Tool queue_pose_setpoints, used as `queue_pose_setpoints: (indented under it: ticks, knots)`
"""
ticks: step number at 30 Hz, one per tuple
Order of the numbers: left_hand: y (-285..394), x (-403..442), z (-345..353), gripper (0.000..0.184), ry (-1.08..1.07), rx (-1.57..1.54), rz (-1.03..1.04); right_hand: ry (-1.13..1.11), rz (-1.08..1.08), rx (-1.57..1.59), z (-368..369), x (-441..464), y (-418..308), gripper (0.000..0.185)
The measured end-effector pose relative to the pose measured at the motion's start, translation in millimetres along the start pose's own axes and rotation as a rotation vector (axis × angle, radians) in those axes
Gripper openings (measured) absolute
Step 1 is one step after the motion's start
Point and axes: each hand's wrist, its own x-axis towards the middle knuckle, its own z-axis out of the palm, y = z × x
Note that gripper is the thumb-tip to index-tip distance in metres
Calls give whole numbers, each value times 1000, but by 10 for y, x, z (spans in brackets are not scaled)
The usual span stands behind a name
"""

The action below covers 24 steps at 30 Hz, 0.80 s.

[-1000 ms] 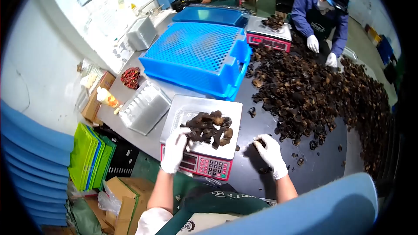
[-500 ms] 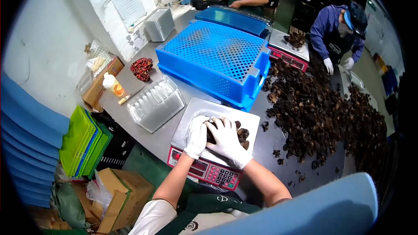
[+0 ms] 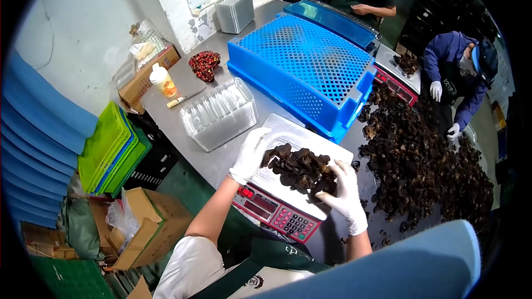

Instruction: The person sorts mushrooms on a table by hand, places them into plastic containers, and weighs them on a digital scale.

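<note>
Two hands in white gloves at a weighing scale. A pile of dark fungus-like pieces (image 3: 297, 169) lies on the plate of the scale (image 3: 284, 217), which stands at the near edge of the metal counter (image 3: 206, 167), its red display lit. The left hand (image 3: 250, 155) is at the pile's left side, its fingers extended and loosely together; whether they touch the pieces cannot be told. The right hand (image 3: 344, 192) curves about the pile's right side, thumb and fingers spread well apart against its edge; whether they grip any single piece cannot be told. Beyond the left hand stands a clear plastic container (image 3: 220, 113) of white packets; behind the scale lies a blue crate (image 3: 303, 58), its perforated face uppermost. To the right spreads a large heap of similar pieces (image 3: 407, 163). At its far side, beside a second scale (image 3: 394, 84), a co-worker in purple sleeves (image 3: 441, 55) bends forward, both hands gloved.
</note>
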Motion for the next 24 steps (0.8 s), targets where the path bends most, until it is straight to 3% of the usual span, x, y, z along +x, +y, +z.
queue_pose_setpoints:
  ticks: [2, 4, 6, 8, 14, 17, 24]
  knots:
    - [254, 30, 77, 39, -327, 188, 82, -130, -17, -100, 118, 65, -77, 99]
    - [160, -30, 266, 64, -420, 299, 92, -165, -5, -165, 278, 140, -73, 107]
    - [170, -109, 414, 81, -435, 671, 167, -67, -93, -273, 404, 204, 7, 101]
    - [164, -223, 545, 101, -398, 756, 239, 6, -76, -341, 535, 246, 77, 94]
    - [29, -247, 475, 103, -439, 832, 296, -9, -109, -236, 411, 190, 19, 74]
    - [163, -207, 413, 109, -526, 738, 217, 7, -45, 47, 362, 204, 118, 60]
    - [218, -217, 375, 114, -514, 641, 210, 156, 20, -191, 365, 338, -170, 29]
